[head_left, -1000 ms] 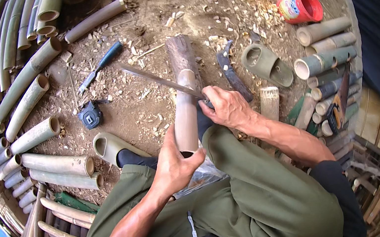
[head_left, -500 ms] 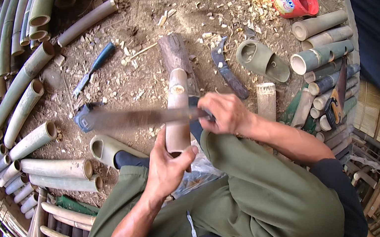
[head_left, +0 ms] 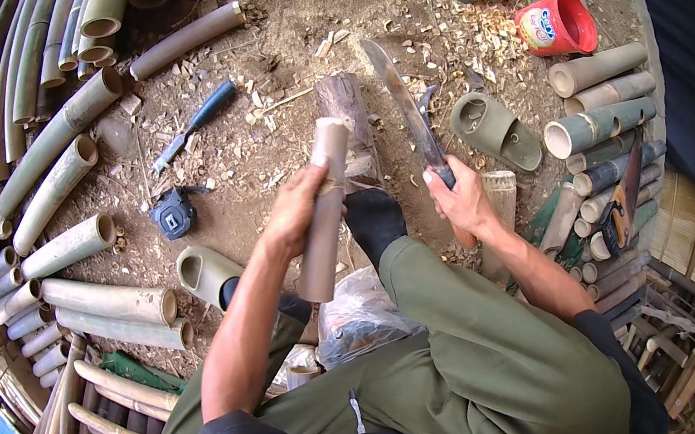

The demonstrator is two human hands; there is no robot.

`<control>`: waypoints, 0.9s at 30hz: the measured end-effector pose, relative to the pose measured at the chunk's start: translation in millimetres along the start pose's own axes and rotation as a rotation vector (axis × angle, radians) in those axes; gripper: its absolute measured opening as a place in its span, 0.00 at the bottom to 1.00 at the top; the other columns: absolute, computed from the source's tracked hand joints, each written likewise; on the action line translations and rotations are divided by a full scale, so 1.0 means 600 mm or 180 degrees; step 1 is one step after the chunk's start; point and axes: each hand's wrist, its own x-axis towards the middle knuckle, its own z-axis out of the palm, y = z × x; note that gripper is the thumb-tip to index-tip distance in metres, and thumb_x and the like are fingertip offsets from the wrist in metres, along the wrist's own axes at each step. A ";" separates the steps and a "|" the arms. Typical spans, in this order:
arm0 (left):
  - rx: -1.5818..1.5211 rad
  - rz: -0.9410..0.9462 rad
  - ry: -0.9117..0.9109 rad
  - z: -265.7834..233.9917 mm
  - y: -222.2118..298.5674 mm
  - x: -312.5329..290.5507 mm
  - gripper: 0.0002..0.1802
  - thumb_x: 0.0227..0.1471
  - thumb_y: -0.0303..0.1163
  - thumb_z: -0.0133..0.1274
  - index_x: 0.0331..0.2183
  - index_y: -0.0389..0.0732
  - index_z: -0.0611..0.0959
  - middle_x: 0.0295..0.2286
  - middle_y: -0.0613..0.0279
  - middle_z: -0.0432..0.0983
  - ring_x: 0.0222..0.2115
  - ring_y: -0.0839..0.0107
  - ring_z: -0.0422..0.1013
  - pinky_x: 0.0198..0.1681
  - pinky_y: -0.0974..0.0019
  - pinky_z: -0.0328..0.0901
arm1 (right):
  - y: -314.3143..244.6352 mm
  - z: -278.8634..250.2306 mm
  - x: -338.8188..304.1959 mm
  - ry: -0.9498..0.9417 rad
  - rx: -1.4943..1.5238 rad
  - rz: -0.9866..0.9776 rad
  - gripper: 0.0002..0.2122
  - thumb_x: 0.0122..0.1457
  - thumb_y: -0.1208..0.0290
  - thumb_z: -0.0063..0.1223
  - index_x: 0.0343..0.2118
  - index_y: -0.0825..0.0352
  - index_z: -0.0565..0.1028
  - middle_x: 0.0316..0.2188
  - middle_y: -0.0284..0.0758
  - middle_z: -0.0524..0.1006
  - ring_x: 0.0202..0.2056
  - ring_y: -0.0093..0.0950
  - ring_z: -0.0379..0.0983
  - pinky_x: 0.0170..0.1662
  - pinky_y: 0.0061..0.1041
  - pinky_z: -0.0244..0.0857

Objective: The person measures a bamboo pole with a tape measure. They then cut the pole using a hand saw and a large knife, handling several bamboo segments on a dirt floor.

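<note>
My left hand (head_left: 298, 209) is wrapped round a brownish bamboo tube (head_left: 324, 244), tilted with its pale cut end up and away from me. In my right hand (head_left: 460, 196) is the handle of a machete (head_left: 410, 105), its long worn blade pointing away from me and slightly left. Blade and bamboo are apart. Just beyond the bamboo lies a short log (head_left: 345, 107) on the dirt. A curved blade tool seen near the log is mostly hidden behind the machete and my right hand.
A chisel (head_left: 194, 125) and a tape measure (head_left: 173, 214) lie on the left. Green sandals (head_left: 496, 130), a red bucket (head_left: 556, 26) and a handsaw (head_left: 624, 194) are on the right. Cut bamboo tubes (head_left: 109, 303) line both sides. A plastic bag (head_left: 360, 316) sits between my legs.
The machete has swung from lying across the bamboo to pointing away on the right. My left hand has moved up the tube, which is lifted and turned. The view has shifted slightly.
</note>
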 end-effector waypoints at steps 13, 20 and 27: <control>-0.0014 -0.0235 0.1306 -0.170 -0.071 -0.049 0.29 0.56 0.39 0.57 0.49 0.24 0.71 0.42 0.36 0.76 0.37 0.53 0.79 0.38 0.60 0.77 | 0.040 -0.003 -0.020 -0.0010 0.0148 0.0081 0.13 0.60 0.64 0.57 0.39 0.70 0.74 0.18 0.29 0.72 0.19 0.18 0.68 0.24 0.23 0.63; 0.6109 0.1527 0.1301 -0.225 -0.044 -0.022 0.36 0.45 0.32 0.61 0.56 0.39 0.69 0.54 0.50 0.66 0.55 0.56 0.63 0.61 0.53 0.58 | 0.023 -0.013 -0.017 0.0033 -0.0340 -0.0228 0.16 0.60 0.63 0.57 0.43 0.72 0.73 0.23 0.35 0.75 0.25 0.25 0.73 0.30 0.27 0.68; 0.5059 0.0841 0.0282 -0.193 0.088 -0.071 0.38 0.32 0.48 0.70 0.45 0.41 0.78 0.39 0.51 0.70 0.41 0.51 0.73 0.45 0.52 0.69 | -0.025 -0.014 -0.014 0.0219 -0.1235 -0.0938 0.19 0.60 0.65 0.55 0.49 0.72 0.69 0.32 0.49 0.77 0.33 0.45 0.77 0.38 0.36 0.70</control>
